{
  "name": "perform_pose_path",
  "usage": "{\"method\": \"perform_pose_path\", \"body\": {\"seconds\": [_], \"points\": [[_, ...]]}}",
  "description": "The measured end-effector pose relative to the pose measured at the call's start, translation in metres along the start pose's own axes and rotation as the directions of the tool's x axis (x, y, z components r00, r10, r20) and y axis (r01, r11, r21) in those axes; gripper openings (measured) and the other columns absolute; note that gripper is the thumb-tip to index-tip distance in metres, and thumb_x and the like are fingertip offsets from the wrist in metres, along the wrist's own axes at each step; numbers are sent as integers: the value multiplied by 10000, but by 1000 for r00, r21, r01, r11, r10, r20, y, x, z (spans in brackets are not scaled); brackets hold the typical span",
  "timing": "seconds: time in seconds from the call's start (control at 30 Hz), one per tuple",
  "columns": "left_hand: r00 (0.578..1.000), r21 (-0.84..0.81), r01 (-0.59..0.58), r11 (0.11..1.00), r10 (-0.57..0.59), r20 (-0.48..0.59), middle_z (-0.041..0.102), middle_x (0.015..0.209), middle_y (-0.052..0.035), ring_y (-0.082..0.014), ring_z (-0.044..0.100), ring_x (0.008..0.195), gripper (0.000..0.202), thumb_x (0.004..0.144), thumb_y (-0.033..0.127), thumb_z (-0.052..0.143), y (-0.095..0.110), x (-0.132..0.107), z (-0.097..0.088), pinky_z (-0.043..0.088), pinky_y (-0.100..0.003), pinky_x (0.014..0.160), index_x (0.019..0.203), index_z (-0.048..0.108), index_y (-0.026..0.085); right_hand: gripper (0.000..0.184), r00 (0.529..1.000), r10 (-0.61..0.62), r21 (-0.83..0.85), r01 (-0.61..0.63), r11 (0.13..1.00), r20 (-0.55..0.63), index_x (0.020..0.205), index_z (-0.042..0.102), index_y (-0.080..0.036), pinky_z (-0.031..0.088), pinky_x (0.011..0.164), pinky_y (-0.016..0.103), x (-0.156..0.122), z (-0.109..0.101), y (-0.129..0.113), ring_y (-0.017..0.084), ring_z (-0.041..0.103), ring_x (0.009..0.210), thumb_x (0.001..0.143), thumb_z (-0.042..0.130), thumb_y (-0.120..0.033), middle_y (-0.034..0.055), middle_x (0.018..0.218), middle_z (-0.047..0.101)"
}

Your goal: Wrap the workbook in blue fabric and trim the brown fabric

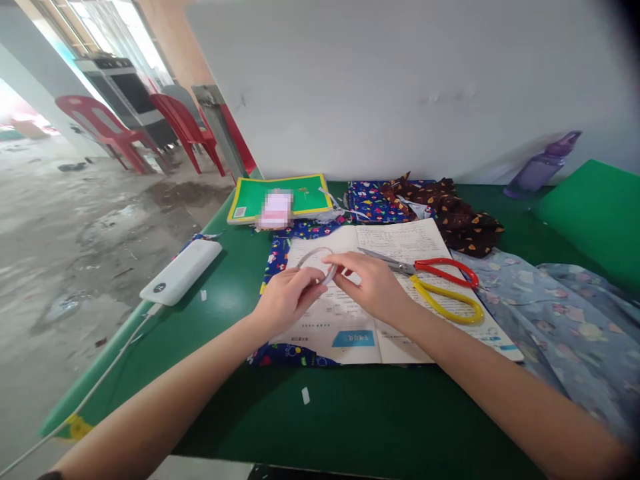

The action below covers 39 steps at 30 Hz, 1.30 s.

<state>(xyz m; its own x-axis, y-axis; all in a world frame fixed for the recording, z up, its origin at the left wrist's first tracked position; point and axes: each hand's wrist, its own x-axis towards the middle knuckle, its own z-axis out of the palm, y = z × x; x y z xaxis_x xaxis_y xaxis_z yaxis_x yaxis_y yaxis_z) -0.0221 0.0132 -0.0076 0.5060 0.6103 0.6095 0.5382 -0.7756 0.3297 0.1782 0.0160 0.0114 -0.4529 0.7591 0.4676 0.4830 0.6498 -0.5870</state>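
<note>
Past the white power bank (181,271) near the table's left edge, the left hand (290,297) pinches one end of a thin pale curved band (316,249) just above the open book (345,327) — the right hand (373,287) nips the other end between thumb and forefinger. The band looks springy, so I judge that a light, even pinch from both sides, kept low over the page, would stop it twisting. Red-and-yellow scissors (443,287) lie untouched on the right page — just beside the right hand.

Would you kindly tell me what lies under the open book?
Blue printed fabric shows past the open book's left, top and lower-left edges. Its extent beneath is hidden by the pages. The left hand and right hand hold a white band above.
</note>
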Motion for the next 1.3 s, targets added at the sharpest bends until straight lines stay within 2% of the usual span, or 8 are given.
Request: {"method": "perform_pose_path", "body": {"seconds": [0.1,0.23,0.47,0.67,0.8,0.97,1.1,1.3], "points": [[1000,13,-28,1000,28,14,619,674,-6,-147,558,625,141,909,240,480,-2,-5,3,471,-282,639,1015,535,165,275,997,81,-12,-81,997,17,1144,618,-240,509,765,339,-3,4,10,191,639,912,900,492,-253,27,1060,694],[995,39,-99,994,99,20,679,825,-36,-153,595,722,262,848,110,493,-5,-7,6,465,-387,853,1103,524,166,302,981,191,162,-192,968,24,1173,605,-256,527,734,291,-2,5,18,158,634,895,894,490,-251,14,1061,687],[996,130,-58,990,66,-53,708,748,38,-110,618,616,121,843,156,591,-14,-9,10,417,-394,915,949,558,204,514,983,178,208,-165,964,-49,1350,407,-268,535,744,314,-6,12,18,168,596,954,850,491,-183,57,1187,594],[999,189,-30,982,34,-20,684,659,57,-104,592,555,65,853,253,613,-15,-9,7,392,-409,941,824,575,209,295,973,228,321,-205,924,-35,1165,452,-245,537,732,317,-13,25,12,164,612,914,874,492,-232,56,1102,594],[1000,174,-14,985,17,-15,646,558,74,-104,535,475,161,853,325,610,-16,-11,10,427,-409,927,739,565,220,322,995,99,146,-100,984,10,1208,460,-264,513,788,365,-18,31,16,179,609,889,889,473,-219,46,1062,628],[1000,127,-26,992,26,2,589,511,85,-89,488,444,220,850,345,616,-17,-13,13,447,-393,908,699,527,212,256,996,-68,-35,70,997,64,1170,512,-226,473,874,391,-20,34,18,221,553,1052,918,476,-258,73,1096,629],[999,106,-3,994,0,32,632,614,54,-100,546,525,143,858,320,606,-15,-12,12,432,-393,897,794,553,203,241,995,79,-18,-78,997,54,1153,501,-222,493,791,361,-19,32,16,213,586,986,934,462,-315,68,1092,633],[1000,134,6,991,-9,21,697,917,-29,-185,623,876,144,848,229,579,-13,-7,9,380,-424,949,990,572,207,229,965,263,128,-263,956,12,1155,470,-229,498,734,326,-17,29,22,184,599,898,942,423,-297,60,1083,618]]}}
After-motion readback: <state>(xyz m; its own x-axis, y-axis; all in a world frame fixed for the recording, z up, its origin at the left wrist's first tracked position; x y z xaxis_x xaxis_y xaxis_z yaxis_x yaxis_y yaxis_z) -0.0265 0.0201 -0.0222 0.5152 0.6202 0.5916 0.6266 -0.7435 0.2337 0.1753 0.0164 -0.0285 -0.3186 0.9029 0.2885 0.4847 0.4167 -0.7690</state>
